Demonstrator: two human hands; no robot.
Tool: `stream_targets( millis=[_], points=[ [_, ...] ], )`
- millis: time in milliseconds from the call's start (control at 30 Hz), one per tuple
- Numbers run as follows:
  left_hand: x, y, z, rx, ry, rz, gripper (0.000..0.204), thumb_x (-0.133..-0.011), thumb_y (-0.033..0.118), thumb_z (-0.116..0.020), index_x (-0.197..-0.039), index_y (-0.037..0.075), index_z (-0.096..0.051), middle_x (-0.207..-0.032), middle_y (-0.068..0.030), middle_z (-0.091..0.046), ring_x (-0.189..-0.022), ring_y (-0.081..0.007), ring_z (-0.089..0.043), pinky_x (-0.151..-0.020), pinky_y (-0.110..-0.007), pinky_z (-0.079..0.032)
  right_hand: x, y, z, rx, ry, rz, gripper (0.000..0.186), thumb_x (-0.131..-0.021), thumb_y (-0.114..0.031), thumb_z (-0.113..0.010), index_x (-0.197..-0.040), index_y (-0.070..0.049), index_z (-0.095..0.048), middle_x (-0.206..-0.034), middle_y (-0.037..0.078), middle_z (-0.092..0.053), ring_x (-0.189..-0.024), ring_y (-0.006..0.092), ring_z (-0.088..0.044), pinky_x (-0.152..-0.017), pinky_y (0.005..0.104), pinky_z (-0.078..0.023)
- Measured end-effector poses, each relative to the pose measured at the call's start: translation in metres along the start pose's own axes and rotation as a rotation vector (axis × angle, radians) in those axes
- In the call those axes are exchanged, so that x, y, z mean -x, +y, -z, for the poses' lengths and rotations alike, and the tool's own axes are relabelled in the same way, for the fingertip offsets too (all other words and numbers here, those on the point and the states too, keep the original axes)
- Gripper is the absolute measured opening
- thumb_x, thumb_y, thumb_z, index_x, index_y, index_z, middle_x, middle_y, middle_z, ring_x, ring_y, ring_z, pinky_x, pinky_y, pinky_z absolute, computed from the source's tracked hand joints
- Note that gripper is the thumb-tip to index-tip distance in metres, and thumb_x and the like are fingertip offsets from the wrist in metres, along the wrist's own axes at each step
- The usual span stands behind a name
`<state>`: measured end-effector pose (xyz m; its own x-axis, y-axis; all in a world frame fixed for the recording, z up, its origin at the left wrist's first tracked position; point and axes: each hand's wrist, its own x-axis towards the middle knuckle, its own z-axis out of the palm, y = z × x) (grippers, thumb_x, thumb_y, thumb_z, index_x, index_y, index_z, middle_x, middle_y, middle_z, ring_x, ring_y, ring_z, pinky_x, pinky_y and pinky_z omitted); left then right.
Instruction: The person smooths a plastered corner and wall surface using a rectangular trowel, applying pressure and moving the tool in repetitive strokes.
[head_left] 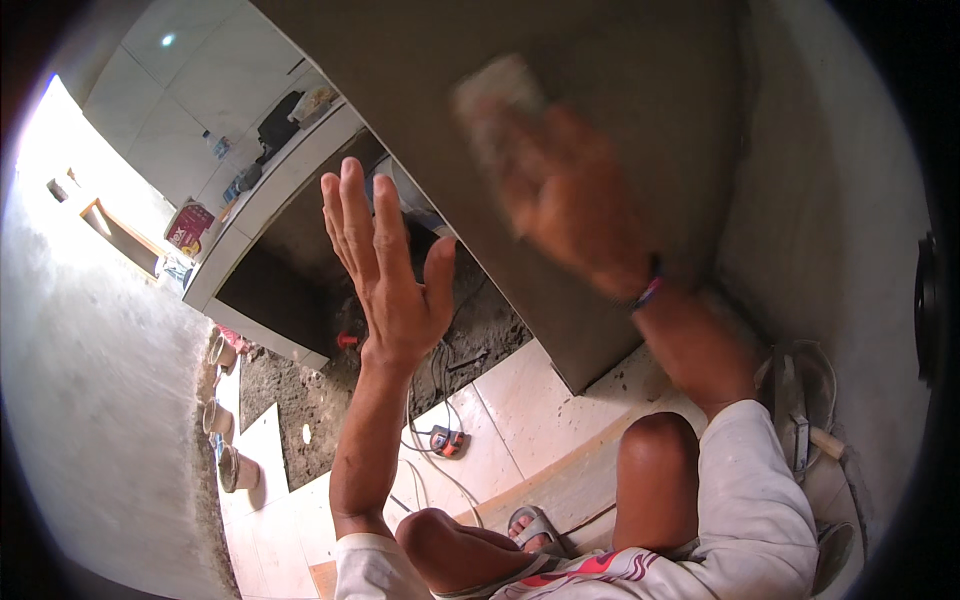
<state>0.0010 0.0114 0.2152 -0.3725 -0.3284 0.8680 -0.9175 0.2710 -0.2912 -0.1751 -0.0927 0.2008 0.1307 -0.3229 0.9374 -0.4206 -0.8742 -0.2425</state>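
Observation:
My right hand (575,205) grips a pale, block-shaped sponge or float (500,90), smeared by motion, and presses it against a wet grey plastered wall (640,110). A dark band with a pink and blue strip circles that wrist. My left hand (385,270) is raised beside the wall's left edge, fingers stretched upward and thumb apart, holding nothing. Behind it a low opening under a tiled counter (225,250) shows rubble inside.
An orange and black tape measure (447,441) and cables lie on pale floor tiles (515,405). Several small pots (238,470) line the left wall. A bucket (825,400) with a wooden-handled tool (826,442) stands at the right. Bottles and a red box (188,226) sit along the counter.

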Motion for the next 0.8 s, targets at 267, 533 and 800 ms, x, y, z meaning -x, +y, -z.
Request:
stream_targets(
  millis=[267, 533, 800],
  points=[
    [0.031, 0.015, -0.007, -0.239, -0.502, -0.18, 0.075, -0.09, 0.047, -0.058, -0.15, 0.013, -0.03, -0.16, -0.0102, -0.017, -0.149, -0.0337, -0.003, -0.117, -0.054, 0.003, 0.129, 0.092, -0.023, 0.073, 0.039, -0.043, 0.054, -0.083, -0.016, -0.065, -0.136, -0.02, -0.054, -0.092, 0.009, -0.058, -0.083, 0.0299, -0.055, -0.076, 0.0459, -0.043],
    [0.029, 0.004, 0.001, -0.402, -0.6, -0.242, 0.075, -0.091, 0.057, -0.049, -0.146, 0.009, -0.036, -0.159, -0.0101, -0.022, -0.148, -0.035, -0.009, -0.116, -0.057, -0.001, 0.109, 0.027, -0.021, -0.023, -0.107, 0.098, 0.052, -0.085, -0.016, -0.063, -0.136, -0.019, -0.054, -0.105, 0.013, -0.057, -0.098, 0.0288, -0.053, -0.086, 0.0449, -0.043],
    [0.021, 0.001, -0.012, -0.461, -0.646, -0.371, 0.084, -0.074, 0.058, -0.069, -0.143, 0.018, -0.042, -0.157, -0.0028, -0.028, -0.147, -0.03, -0.016, -0.116, -0.057, -0.001, 0.135, 0.112, -0.018, -0.305, 0.163, -0.349, 0.049, -0.087, -0.013, -0.06, -0.136, -0.017, -0.054, -0.119, 0.02, -0.061, -0.103, 0.0376, -0.058, -0.09, 0.0434, -0.045]
  ],
)
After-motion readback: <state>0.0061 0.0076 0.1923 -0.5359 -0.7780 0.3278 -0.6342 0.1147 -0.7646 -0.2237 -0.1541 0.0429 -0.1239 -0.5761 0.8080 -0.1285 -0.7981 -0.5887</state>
